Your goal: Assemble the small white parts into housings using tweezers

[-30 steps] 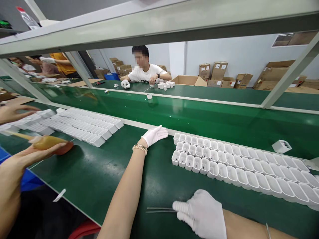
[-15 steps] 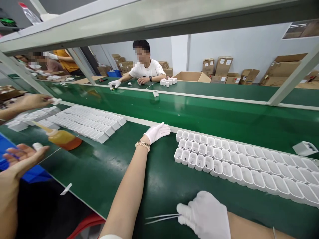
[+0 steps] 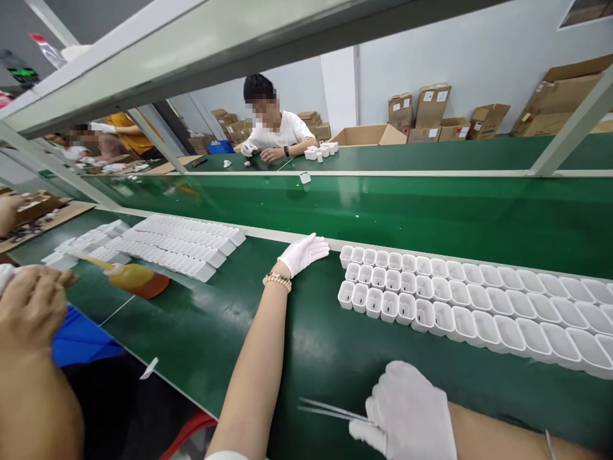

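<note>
While the gloved left hand (image 3: 302, 253) lies flat and open on the green bench (image 3: 215, 326), fingertips (image 3: 320, 245) just beside the left end of three rows of white plastic housings (image 3: 454, 303), the gloved right hand (image 3: 407, 415), nearer, grips metal tweezers (image 3: 330, 411) pointing left. Handling note: rows look easily nudged; steadying that end and a light tweezer approach seem advisable.

Glossy white plastic housings (image 3: 474, 303), thin metal tweezers (image 3: 330, 411), smooth green mat (image 3: 297, 345).

Slim metal tweezers (image 3: 335, 409), tips leftward, in the right hand (image 3: 409, 416); open white shells (image 3: 460, 306) in three rows.
</note>
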Demonstrator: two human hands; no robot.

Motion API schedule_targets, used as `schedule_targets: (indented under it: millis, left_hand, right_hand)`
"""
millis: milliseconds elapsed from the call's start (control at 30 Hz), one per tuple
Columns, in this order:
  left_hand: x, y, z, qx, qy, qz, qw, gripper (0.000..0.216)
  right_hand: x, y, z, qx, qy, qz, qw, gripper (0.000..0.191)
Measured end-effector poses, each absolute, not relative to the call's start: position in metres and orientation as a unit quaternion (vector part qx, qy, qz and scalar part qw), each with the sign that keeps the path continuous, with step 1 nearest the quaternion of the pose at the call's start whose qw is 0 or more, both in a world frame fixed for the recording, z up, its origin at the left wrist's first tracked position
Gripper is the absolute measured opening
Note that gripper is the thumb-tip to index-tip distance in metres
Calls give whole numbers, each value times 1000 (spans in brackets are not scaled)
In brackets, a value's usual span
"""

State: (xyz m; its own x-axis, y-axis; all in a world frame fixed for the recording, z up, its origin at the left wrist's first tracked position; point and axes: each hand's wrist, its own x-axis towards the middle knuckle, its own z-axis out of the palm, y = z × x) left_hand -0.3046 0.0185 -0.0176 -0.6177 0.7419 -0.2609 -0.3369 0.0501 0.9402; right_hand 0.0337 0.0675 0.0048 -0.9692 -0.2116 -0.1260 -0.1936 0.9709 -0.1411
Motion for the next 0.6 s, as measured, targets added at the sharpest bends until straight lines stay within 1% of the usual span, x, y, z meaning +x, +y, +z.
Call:
schedule_targets:
  millis: [100, 133, 233, 333, 367, 467, 567, 600]
  left_hand:
    - [-304, 18, -17, 169, 607, 664, 402, 31]
    - [-304, 19, -17, 169, 609, 663, 401, 31]
    - [-304, 20, -16, 170, 612, 661, 399, 31]
    - [-302, 21, -14, 174, 616, 657, 398, 31]
    - [-300, 20, -13, 177, 617, 656, 398, 31]
    - [-294, 15, -9, 186, 621, 650, 397, 31]
    - [-287, 4, -5, 196, 623, 646, 395, 31]
    - [-285, 0, -4, 199, 623, 645, 395, 31]
  right_hand:
    - [33, 67, 5, -32, 997, -49, 57, 56]
    - [32, 67, 5, -41, 996, -51, 66, 54]
    - [29, 64, 10, -113, 983, -62, 129, 53]
    - [25, 62, 19, -19, 987, -37, 154, 59]
    - [24, 62, 22, -17, 986, -38, 161, 60]
    - [22, 61, 27, -84, 977, -54, 188, 58]
    - [21, 62, 27, 1, 983, -56, 176, 60]
    - [20, 62, 26, 5, 982, -61, 177, 61]
